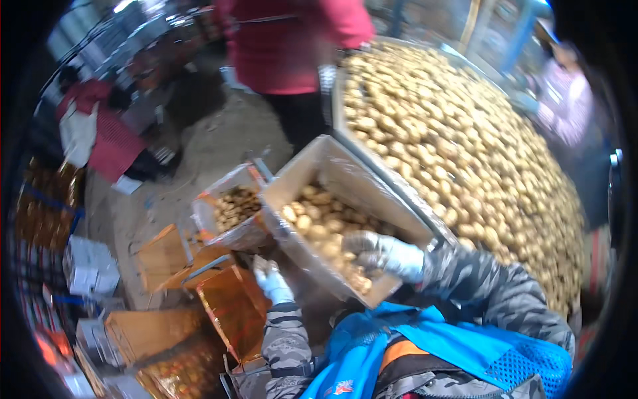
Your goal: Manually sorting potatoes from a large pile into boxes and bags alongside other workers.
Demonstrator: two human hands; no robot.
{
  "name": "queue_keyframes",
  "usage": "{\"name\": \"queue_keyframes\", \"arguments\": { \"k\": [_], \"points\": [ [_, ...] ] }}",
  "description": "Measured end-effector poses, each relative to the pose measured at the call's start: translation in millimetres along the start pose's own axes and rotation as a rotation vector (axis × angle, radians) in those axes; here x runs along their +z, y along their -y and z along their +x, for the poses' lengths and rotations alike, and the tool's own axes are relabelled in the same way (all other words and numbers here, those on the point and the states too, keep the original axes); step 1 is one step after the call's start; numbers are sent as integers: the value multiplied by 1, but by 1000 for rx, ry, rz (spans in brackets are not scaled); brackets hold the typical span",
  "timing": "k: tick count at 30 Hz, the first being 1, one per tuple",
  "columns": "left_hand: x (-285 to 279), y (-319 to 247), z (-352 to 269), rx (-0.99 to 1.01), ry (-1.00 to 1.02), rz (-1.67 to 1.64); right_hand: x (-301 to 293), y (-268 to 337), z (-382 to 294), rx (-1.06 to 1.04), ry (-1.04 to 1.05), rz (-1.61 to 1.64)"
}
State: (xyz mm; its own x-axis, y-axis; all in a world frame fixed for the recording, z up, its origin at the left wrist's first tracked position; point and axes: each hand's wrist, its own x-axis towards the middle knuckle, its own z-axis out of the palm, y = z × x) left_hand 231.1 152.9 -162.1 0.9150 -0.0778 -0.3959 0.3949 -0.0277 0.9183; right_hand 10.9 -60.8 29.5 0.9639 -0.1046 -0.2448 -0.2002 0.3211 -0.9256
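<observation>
My right hand (384, 255), in a pale glove with a dirty finger area, reaches over the near part of a long, light-coloured bin (359, 174). Potatoes (319, 232) fill its lower part, and the fingers curl just above or against them. Blur hides whether any potato is in that hand. My left hand (273, 282), gloved too, is to the left of the bin, by the upper corner of an open box lined with orange film (239, 309). Its fingertips lie in shadow, so a grip cannot be made out.
A large table (344, 112) heaped with potatoes adjoins the bin. A smaller lined crate (207, 212) holds smaller potatoes. Cartons (89, 267) and a film-covered box (174, 371) stand left. One person in red (284, 50) is at the table, another bends (112, 134), a third stands opposite (563, 99).
</observation>
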Motion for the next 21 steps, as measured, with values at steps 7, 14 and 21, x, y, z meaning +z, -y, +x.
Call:
{"name": "queue_keyframes", "arguments": {
  "k": [7,14,21],
  "points": [
    [114,-100,-116,968,514,506,-118,19,-158,100,-865,-1286],
    [217,-67,-297,1342,1335,509,-118,-61,-325,335,-823,-1605],
    [268,-55,-344,1352,1584,727,-125,-45,-384,479,-882,-1601]
  ]
}}
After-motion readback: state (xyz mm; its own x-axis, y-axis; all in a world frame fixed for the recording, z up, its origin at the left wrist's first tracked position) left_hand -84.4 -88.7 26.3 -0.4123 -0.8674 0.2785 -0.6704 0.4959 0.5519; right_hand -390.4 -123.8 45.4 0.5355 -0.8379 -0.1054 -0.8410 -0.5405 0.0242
